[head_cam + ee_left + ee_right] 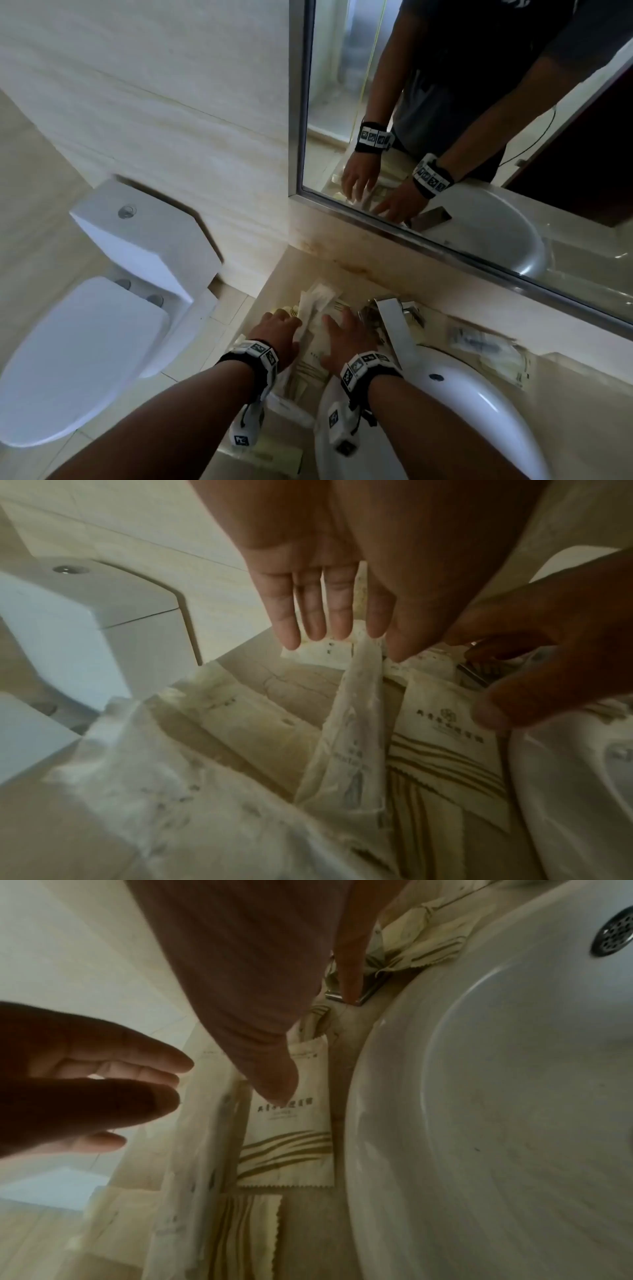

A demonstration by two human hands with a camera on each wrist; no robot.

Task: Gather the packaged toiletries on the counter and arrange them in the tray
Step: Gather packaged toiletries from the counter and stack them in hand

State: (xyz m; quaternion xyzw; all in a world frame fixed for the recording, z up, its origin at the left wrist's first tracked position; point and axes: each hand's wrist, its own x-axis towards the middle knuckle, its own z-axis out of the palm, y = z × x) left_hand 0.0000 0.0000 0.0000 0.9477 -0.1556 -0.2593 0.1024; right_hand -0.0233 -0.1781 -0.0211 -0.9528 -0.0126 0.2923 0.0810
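Observation:
Cream and translucent toiletry packets point(318, 305) lie heaped on the counter left of the sink. Both hands hover low over the heap with straight fingers. My left hand point(291, 320) reaches over the heap's left side; in the left wrist view a long translucent packet point(349, 737) stands on edge just under its fingertips point(329, 634). My right hand point(339, 318) lies flat on the heap. Its thumb presses a cream packet with brown stripes point(287, 1123), and one finger reaches the faucet base point(363, 993). No tray is recognisable in any view.
The chrome faucet point(394, 318) and white basin point(462, 404) stand right beside my right hand. More packets point(486, 346) lie on the counter right of the faucet. A toilet point(102, 308) sits below the counter's left edge. The mirror point(445, 120) runs along the back wall.

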